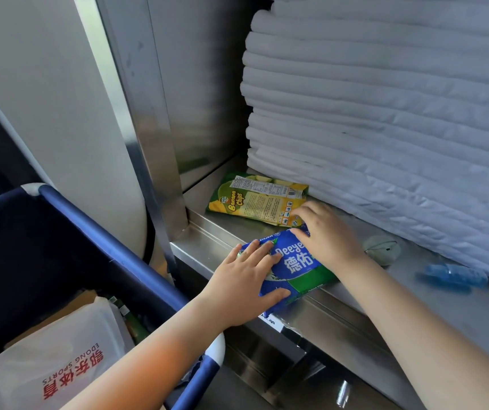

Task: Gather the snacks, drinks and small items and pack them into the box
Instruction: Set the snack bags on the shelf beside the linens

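Head view. Blue-green packet (298, 269): lies on the steel shelf (414, 309) edge, under both hands. Left hand (244, 281): fingers straight, spread flat on its near end. Right hand (330, 232): fingers bent over its far end; grip cannot be told. Banana chips bag (255, 202): just beyond the right fingertips. Folded white linen (385, 99): stacked behind.

Blue-and-green Deeyeo pack (296, 263) with white lettering; yellow-and-green Banana Chips bag (255, 202); white folded linens (385, 113); white plastic bag (60, 350) printed in red.
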The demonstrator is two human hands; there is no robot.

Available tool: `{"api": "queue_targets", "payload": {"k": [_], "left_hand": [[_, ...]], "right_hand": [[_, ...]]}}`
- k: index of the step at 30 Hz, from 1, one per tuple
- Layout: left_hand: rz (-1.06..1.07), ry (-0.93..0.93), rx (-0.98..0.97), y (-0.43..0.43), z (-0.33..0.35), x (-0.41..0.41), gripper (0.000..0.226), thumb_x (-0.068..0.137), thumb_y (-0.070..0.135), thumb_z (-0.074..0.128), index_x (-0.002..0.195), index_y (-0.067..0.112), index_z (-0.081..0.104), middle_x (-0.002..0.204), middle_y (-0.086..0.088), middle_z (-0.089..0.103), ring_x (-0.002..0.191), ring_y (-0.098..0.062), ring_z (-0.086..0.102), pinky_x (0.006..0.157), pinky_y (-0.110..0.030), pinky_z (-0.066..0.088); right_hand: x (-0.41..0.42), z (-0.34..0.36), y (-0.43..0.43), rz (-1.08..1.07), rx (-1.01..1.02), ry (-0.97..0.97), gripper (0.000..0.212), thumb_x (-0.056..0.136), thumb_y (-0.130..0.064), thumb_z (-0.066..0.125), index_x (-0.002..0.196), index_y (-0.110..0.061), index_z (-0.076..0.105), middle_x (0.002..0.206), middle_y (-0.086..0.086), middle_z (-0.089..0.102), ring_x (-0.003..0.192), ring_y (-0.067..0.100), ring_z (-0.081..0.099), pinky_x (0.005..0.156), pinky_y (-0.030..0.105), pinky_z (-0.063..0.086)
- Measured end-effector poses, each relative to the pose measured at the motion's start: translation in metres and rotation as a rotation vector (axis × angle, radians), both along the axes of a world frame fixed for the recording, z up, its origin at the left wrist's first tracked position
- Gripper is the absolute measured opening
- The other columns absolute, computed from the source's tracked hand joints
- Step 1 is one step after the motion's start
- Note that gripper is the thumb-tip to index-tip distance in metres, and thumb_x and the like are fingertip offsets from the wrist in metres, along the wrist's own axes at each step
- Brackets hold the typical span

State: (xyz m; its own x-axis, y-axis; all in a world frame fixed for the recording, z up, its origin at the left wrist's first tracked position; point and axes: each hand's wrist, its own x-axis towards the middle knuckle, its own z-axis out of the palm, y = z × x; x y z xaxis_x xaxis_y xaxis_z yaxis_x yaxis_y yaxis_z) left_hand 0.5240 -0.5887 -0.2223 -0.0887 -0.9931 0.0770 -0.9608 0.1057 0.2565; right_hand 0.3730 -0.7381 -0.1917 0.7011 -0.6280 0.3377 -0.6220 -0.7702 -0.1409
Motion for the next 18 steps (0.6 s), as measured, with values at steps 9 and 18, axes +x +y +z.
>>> {"api": "queue_targets", "payload": {"k": [9,18], "left_hand": [[-0.017,-0.050,-0.041,0.003,-0.005,-0.011,0.090,0.083,0.072,0.037,0.151,0.022,0.007,0.159,0.003,-0.003,0.145,-0.013,-0.006,0.114,-0.032,-0.010],[0.111,-0.079,-0.107,-0.007,-0.006,0.009,0.083,0.085,0.068,0.035,0.150,0.020,0.014,0.158,0.001,0.010,0.145,-0.015,0.006,0.114,-0.030,-0.003]], "right_hand": [[0.010,0.007,-0.007,0.101,-0.106,0.079,0.013,0.092,-0.022,0.058,0.088,-0.012,0.065,0.090,0.000,0.063,0.081,0.019,0.061,0.060,0.033,0.050],[-0.007,0.028,-0.002,-0.028,-0.179,-0.217,0.012,0.081,-0.010,0.070,0.072,-0.014,0.063,0.072,-0.002,0.061,0.064,0.022,0.058,0.046,0.028,0.043]]}}
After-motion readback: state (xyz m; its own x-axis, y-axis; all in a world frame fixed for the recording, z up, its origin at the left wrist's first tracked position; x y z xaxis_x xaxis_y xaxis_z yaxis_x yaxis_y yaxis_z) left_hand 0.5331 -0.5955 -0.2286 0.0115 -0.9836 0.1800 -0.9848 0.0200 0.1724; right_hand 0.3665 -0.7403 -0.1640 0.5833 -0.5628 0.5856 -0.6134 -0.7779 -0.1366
